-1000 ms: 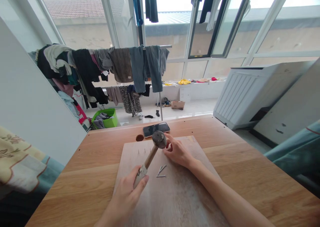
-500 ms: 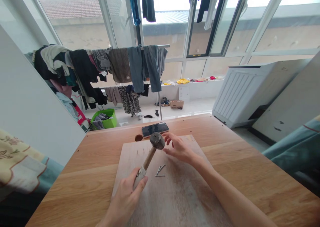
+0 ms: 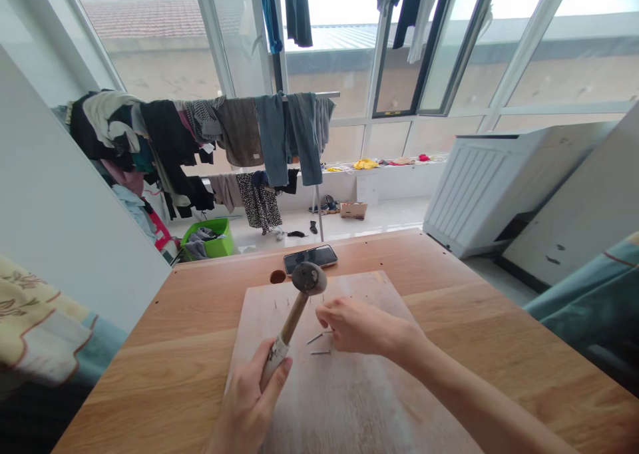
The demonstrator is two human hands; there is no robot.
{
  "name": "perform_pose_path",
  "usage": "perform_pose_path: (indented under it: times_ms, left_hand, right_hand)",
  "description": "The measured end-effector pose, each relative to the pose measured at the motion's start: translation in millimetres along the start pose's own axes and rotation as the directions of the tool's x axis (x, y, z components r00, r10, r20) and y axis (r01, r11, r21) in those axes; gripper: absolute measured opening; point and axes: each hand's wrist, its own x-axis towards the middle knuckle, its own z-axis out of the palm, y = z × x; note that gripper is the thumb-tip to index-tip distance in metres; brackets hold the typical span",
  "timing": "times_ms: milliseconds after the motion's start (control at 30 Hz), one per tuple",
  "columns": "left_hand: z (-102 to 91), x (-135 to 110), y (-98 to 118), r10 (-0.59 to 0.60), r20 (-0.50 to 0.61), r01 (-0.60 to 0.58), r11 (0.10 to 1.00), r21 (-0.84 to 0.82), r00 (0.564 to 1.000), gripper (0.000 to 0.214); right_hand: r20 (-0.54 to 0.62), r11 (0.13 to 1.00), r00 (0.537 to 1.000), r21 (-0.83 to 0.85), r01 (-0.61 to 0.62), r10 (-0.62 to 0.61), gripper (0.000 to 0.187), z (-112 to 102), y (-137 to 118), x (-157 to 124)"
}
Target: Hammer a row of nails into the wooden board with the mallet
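Observation:
My left hand point(image 3: 254, 394) is wrapped round the pale, worn grip of a mallet point(image 3: 294, 317). Its dark, rounded head point(image 3: 309, 279) is raised over the far part of a wooden board point(image 3: 309, 407). My right hand point(image 3: 357, 327) is low over the board with its fingers curled down at a nail point(image 3: 327, 332), partly hidden by them. Beside those fingers lie two loose nails, one slanted point(image 3: 314, 339) and one nearly level point(image 3: 320, 353). Behind the mallet, several thin nails point(image 3: 275, 304) stand upright in a row in the board.
A phone point(image 3: 310, 259) lies past the board's far edge, beside a round brown hole or disc point(image 3: 277, 277) in the wooden table point(image 3: 164, 347). Beyond the table stand a loaded clothes rack point(image 3: 239, 131), a green basket point(image 3: 219, 241) and a white appliance point(image 3: 479, 188).
My right hand has come down and nearer from beside the mallet head to the loose nails, its fingers closing. The slanted nail has shifted. The mallet has moved slightly left.

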Motion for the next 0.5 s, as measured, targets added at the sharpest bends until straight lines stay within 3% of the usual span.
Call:
perform_pose_path:
  times_ms: [233,500]
  left_hand:
    - [0.6,1,0,-0.015,0.018,0.015,1.000,0.002,1.000,0.041]
    - [-0.9,2,3,-0.022,0.007,0.022,1.000,0.007,1.000,0.042]
  right_hand:
    - [-0.191,0.983,0.965,0.035,-0.178,0.182,0.022,-18,42,-14]
    - [-0.180,0.986,0.970,0.026,-0.164,0.166,0.026,-7,60,-5]
